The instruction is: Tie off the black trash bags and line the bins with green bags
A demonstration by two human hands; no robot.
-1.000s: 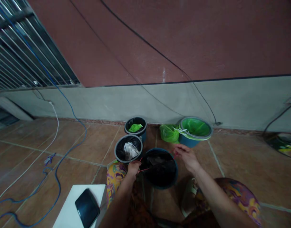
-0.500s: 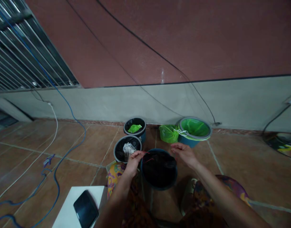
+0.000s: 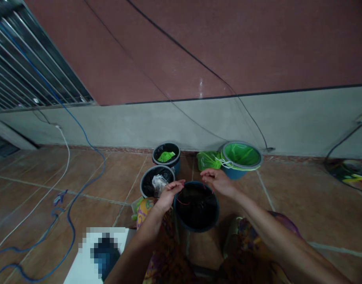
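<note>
One round bin point(image 3: 196, 230) with a black bag point(image 3: 195, 213) sits between the hands, a bit closer to the body. The left hand point(image 3: 170, 194) pinches red string point(image 3: 183, 203) by its left edge; the right hand point(image 3: 220, 182) bends over its right edge, grip unclear.

The only view looks from the wearer's head, forward and steeply down, from above the knees; the wall point(image 3: 198, 47) fills the upper frame, tiled floor point(image 3: 89, 205) the lower.

Dim light; small glare streak on red wall point(image 3: 258, 47); white box point(image 3: 80, 264) partly pixelated.
</note>
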